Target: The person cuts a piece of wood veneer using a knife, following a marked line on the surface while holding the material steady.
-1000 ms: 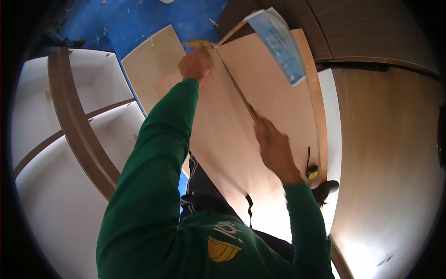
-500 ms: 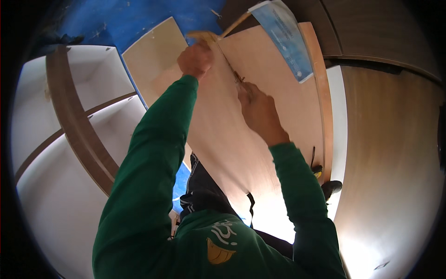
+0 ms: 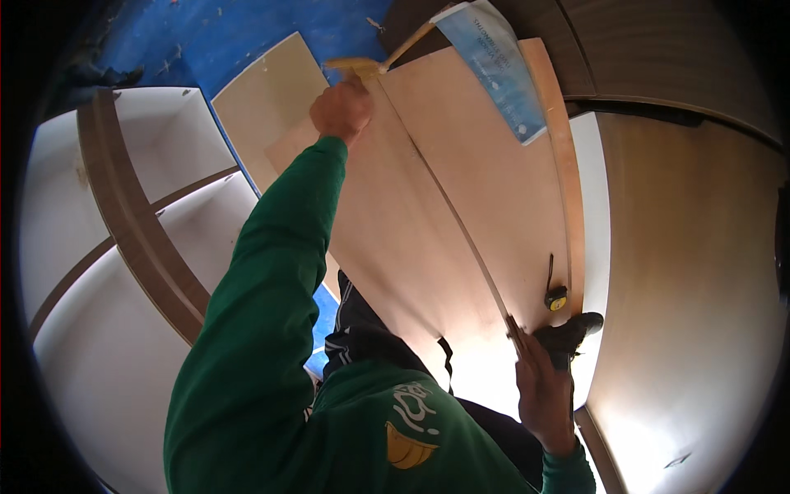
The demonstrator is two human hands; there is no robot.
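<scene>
the right hand (image 3: pixel 545 395) has moved bodyward, closed on a small dark tool (image 3: pixel 513 328); the left hand (image 3: pixel 341 111) curls at the far end of the board (image 3: pixel 485 177), grip unclear. between both runs a dark line (image 3: pixel 462 224), seemingly full-length; what remains cannot be told.

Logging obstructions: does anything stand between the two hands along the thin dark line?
Nothing visible does: the thin dark line runs uncovered over the board between left hand and right hand. The tape measure lies to its right.
</scene>
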